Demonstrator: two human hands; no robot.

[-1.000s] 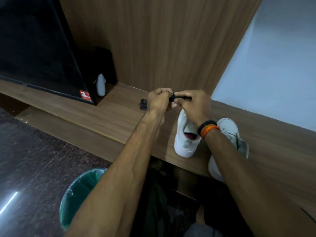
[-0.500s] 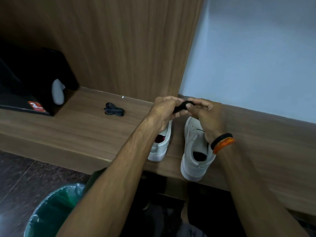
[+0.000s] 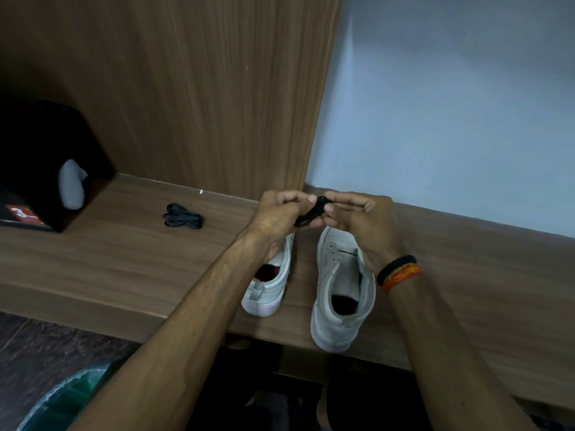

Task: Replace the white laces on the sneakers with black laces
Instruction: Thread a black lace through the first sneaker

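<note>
Two white sneakers stand side by side on the wooden shelf (image 3: 124, 262), heels toward me: the left sneaker (image 3: 270, 284) partly under my left forearm, the right sneaker (image 3: 339, 293) with bare eyelets and no lace in view. Above their toes, my left hand (image 3: 277, 219) and my right hand (image 3: 364, 222) pinch a bundled black lace (image 3: 312, 211) between their fingertips. A second bundled black lace (image 3: 183, 219) lies on the shelf to the left, apart from the shoes.
A black box (image 3: 46, 169) with a red label and a grey rounded object (image 3: 71, 188) sit at the shelf's far left. A wood panel and a pale wall rise behind. A green-lined bin (image 3: 62, 399) stands on the dark floor below left.
The view has swung right, so shoes and hands now sit more central. Both hands keep hold of the black lace bundle above the sneakers' toes.
</note>
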